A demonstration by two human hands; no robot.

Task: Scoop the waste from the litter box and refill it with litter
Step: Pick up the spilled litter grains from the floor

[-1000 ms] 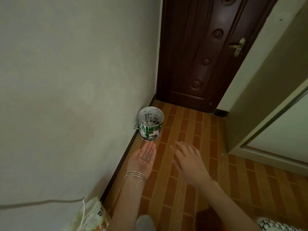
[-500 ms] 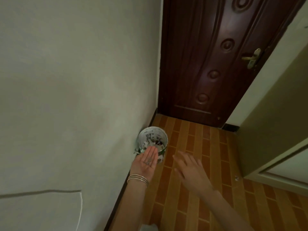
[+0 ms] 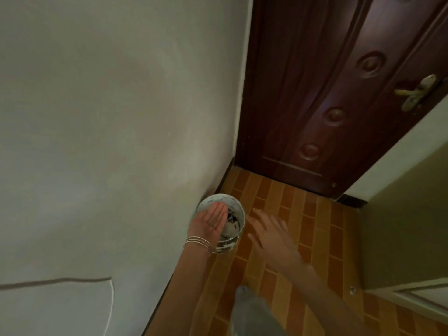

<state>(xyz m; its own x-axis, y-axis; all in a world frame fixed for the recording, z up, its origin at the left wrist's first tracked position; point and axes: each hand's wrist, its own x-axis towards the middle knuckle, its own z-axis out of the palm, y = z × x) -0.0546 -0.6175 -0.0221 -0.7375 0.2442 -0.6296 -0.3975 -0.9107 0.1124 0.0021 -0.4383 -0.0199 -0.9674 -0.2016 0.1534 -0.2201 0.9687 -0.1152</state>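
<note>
Head view: left hand, flat palm-up, over a white-lined, green-labelled can of scraps; right hand spread.

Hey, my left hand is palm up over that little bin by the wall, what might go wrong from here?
1. The bin is small, and your left hand covers only its wall-side half, so anything tipped off the palm may miss and land on the tiled floor.
2. Your right hand hovers open beside the bin without holding it, and your bangles sit close to its near side. A bump could topple it and spill the scraps inside.
</note>
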